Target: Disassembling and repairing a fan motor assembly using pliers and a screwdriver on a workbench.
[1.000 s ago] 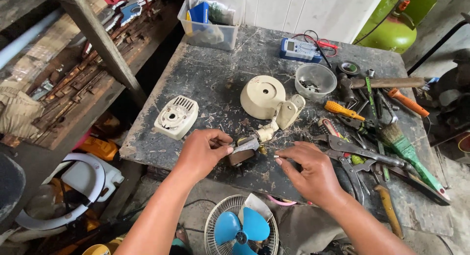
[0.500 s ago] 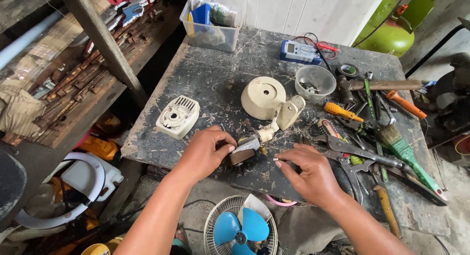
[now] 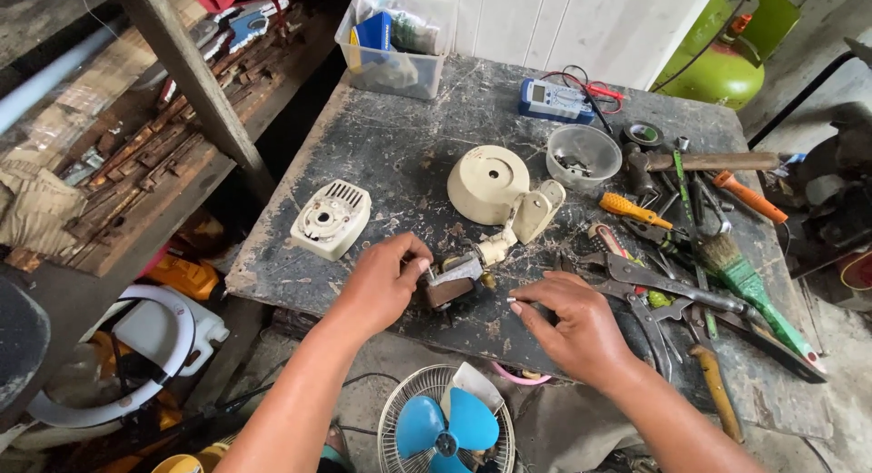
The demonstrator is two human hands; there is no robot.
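Observation:
My left hand (image 3: 386, 282) grips a small fan motor (image 3: 451, 282) lying near the front edge of the dark worn workbench (image 3: 400, 155). A cream neck piece (image 3: 529, 214) runs from the motor toward a round cream housing (image 3: 489, 183). My right hand (image 3: 570, 323) hovers just right of the motor, fingertips pinched together; whether a small part sits between them I cannot tell. A cream vented motor cover (image 3: 331, 219) lies to the left of my left hand.
Pliers, snips (image 3: 672, 291), a green-handled brush (image 3: 749, 287), screwdrivers (image 3: 636, 209) and a hammer (image 3: 704, 161) crowd the right side. A clear bowl of screws (image 3: 586, 155), a multimeter (image 3: 556, 99) and a plastic box (image 3: 392, 46) stand at the back. A blue-bladed fan (image 3: 445, 428) sits below.
My right hand has drawn slightly back from the motor and lowered. The left hand stays on the motor, which barely shifted.

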